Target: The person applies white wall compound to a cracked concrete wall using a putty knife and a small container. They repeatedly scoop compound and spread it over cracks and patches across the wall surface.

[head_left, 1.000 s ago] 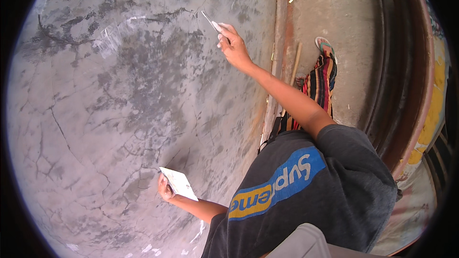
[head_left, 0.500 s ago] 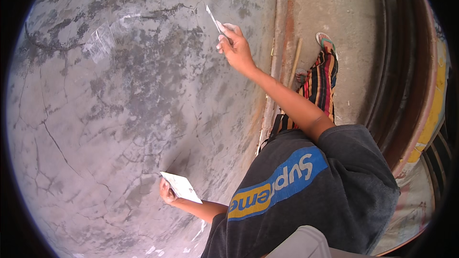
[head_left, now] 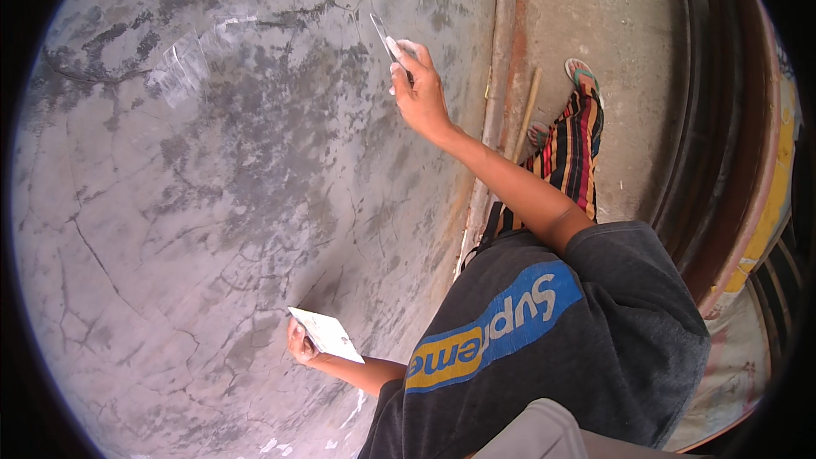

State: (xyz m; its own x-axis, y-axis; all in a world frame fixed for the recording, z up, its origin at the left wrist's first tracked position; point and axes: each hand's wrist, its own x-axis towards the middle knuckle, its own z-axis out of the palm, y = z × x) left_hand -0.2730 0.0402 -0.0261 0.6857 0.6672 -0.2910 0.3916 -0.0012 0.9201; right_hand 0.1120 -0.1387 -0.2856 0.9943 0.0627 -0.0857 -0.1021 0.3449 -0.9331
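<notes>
My right hand (head_left: 421, 93) is raised against a grey, cracked cement wall (head_left: 212, 204) and grips a thin flat metal scraper blade (head_left: 382, 34), whose tip points up and left and lies on or just off the wall. Lower down, my left hand (head_left: 299, 344) holds a small flat white board (head_left: 327, 336) by its edge, close to the wall. A pale smeared patch (head_left: 187, 68) shows on the wall to the upper left of the blade. My dark shirt with a blue and yellow band (head_left: 527, 331) fills the lower right.
A rusty pipe (head_left: 503, 76) runs along the wall's right edge, with a wooden stick (head_left: 529, 110) beside it. My striped trouser leg (head_left: 574, 153) and sandalled foot (head_left: 582, 76) stand on the concrete floor (head_left: 620, 51). Curved dark metal rails (head_left: 722, 119) line the right side.
My right hand with the blade has slid slightly down and to the right along the wall. My left hand keeps the white board in about the same place.
</notes>
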